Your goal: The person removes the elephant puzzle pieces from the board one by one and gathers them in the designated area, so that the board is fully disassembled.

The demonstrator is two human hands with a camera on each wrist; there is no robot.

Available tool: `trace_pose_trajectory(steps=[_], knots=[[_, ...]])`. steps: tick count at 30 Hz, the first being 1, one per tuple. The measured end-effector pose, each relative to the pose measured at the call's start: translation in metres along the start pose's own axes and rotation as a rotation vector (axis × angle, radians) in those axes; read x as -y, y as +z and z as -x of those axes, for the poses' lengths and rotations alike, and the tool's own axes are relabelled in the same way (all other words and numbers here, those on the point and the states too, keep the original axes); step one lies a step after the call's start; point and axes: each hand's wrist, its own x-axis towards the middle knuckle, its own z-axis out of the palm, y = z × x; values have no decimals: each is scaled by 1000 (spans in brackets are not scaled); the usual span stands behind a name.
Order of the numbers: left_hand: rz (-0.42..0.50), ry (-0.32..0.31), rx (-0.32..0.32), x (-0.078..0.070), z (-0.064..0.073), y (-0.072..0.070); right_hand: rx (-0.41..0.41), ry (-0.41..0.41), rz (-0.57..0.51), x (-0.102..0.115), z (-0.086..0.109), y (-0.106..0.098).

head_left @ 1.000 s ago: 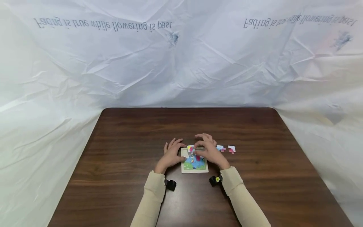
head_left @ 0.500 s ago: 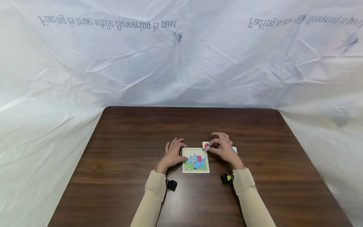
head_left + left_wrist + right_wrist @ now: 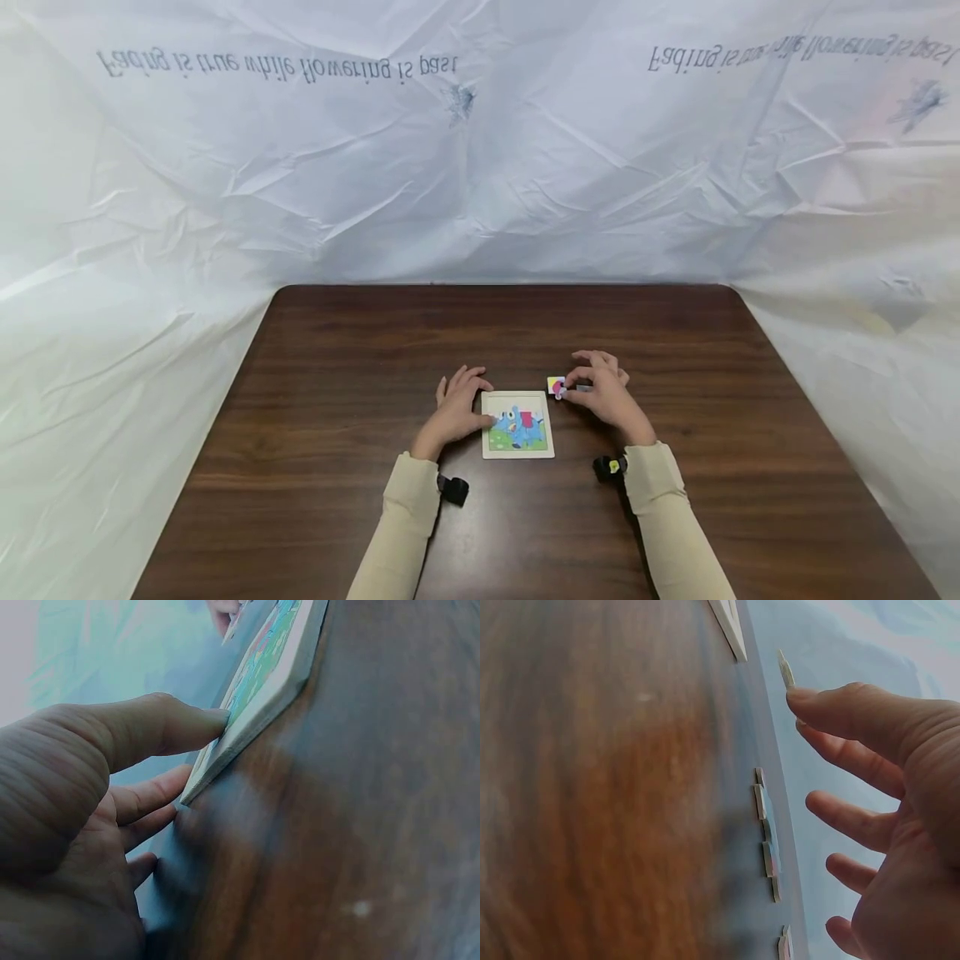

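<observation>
The head view looks forward and down from above, far enough off to take in the dark brown wood-grain table (image 3: 360, 350), the wrinkled white sheet (image 3: 375, 192) across its upper half, and both the left hand (image 3: 452, 414) and right hand (image 3: 611, 402) at lower centre. Each wrist view sits low and close, steeply tilted: the left wrist's puts tabletop along the right, the right wrist's along the left. All three share the square pale-rimmed picture tray (image 3: 517, 455), at upper centre for the left wrist, only a corner at the right wrist's top.
</observation>
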Motion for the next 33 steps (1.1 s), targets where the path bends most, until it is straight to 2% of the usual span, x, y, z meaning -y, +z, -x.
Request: trace_pose_trajectory(steps=[19,28,33], knots=[[18,14,-2,-1,4,1,18,61,15,-2,3,2],[15,13,-3,2,1,1,8,37,43,2,0,7],[5,12,-5,3,0,-1,45,0,12,9,-1,12]])
